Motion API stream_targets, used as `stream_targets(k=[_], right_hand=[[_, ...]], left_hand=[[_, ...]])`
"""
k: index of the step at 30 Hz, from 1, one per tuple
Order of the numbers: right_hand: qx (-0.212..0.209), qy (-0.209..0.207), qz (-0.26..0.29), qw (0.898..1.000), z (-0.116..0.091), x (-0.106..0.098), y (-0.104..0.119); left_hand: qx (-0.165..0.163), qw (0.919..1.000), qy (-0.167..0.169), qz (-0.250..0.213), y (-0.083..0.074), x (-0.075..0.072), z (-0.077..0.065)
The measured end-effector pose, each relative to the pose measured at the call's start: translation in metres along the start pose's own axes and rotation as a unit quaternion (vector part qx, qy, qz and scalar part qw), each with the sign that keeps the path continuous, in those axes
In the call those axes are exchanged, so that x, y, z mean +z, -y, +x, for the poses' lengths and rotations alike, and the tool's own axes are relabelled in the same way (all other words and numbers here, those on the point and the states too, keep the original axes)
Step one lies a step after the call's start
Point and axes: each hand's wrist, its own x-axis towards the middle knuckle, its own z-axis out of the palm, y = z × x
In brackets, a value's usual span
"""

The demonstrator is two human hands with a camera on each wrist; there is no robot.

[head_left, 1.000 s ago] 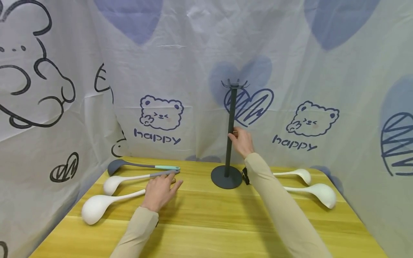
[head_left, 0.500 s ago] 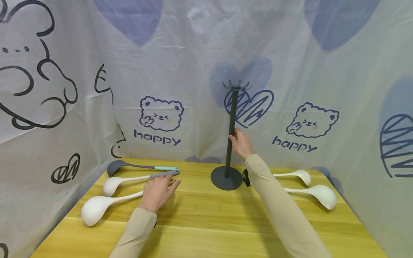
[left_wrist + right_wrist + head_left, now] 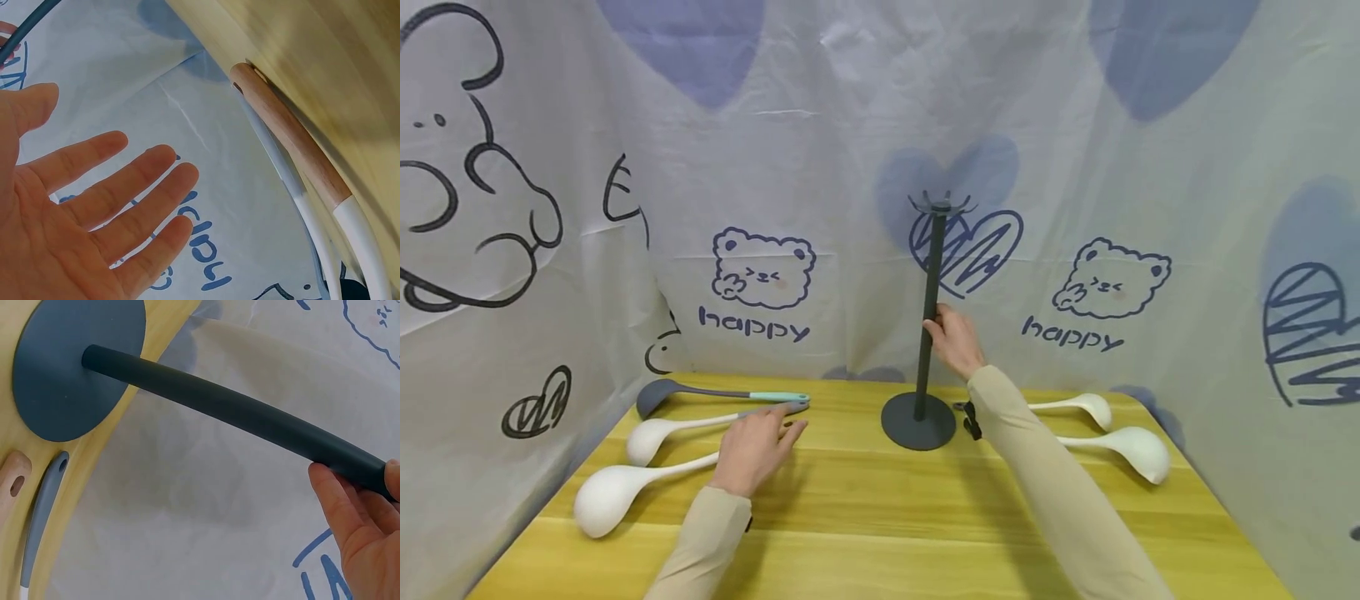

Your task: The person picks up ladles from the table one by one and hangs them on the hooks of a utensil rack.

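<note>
My right hand (image 3: 957, 340) holds the dark pole of a utensil stand (image 3: 929, 275) with a round base and a ring of hooks on top. In the right wrist view, thumb and fingers close around this pole (image 3: 237, 412). My left hand (image 3: 752, 450) hovers over the handles of the ladles at the left, its fingers spread and its palm bare in the left wrist view. Nearest to it lies a large white ladle (image 3: 610, 500) whose wooden handle (image 3: 300, 137) shows beside the fingers. Behind that are a white ladle with a grey handle (image 3: 651, 440) and a dark ladle with a mint handle (image 3: 658, 398).
To the right of the stand lie a larger white ladle (image 3: 1142, 454) and a smaller white ladle (image 3: 1093, 410), partly behind the right sleeve. Their wooden handle (image 3: 14, 478) and grey handle (image 3: 44, 519) point toward the base. A printed cloth (image 3: 850, 125) surrounds the wooden table (image 3: 865, 558).
The head view has shifted slightly, so the scene sits a little further left. My left hand has drawn back slightly along the handles. My right hand stays on the pole.
</note>
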Motion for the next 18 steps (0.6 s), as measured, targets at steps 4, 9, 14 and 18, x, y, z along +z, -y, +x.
stream_targets(k=[4,9,14,18], right_hand=[[-0.004,0.008,0.002,1.000,-0.005,0.000,0.002],[-0.009,0.011,0.006,1.000,-0.013,-0.002,0.005],[-0.013,0.012,0.017,1.000,-0.020,-0.006,0.008],[-0.010,0.021,0.034,0.999,-0.024,-0.010,0.011]], left_hand=[[0.009,0.9999,-0.006,0.001,0.001,0.001,0.000],[0.025,0.9997,-0.004,0.006,-0.002,0.005,-0.003],[0.035,0.9993,0.004,0.013,-0.006,0.006,-0.004],[0.043,0.9989,-0.003,0.018,-0.008,0.007,-0.004]])
